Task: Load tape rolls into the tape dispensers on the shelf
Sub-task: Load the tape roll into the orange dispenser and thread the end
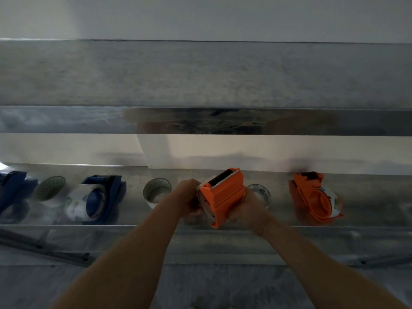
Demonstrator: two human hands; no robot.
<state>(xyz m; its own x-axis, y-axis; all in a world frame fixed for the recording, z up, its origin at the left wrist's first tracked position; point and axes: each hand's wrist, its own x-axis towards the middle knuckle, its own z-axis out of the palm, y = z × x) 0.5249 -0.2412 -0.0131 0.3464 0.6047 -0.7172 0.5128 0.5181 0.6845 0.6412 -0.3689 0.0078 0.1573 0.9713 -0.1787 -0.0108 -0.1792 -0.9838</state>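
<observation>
Orange dispenser (223, 195) is held over the shelf (66, 228) front, my left hand (189, 197) and right hand (245, 208) both clamped round it. Blue dispenser (95, 197) and second orange dispenser (316, 197) look loaded. 3 loose rolls (157, 190) remain. Far-left dispenser (13, 188) is cut off. I cannot see how the roll sits in the held one.

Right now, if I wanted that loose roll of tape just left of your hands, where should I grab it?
Probably from above, pinching its rim. The loose roll stands on end on the shelf with its open core facing up, so fingers can drop inside and a thumb can press the outer wall. The left hand crowds its right side.
</observation>
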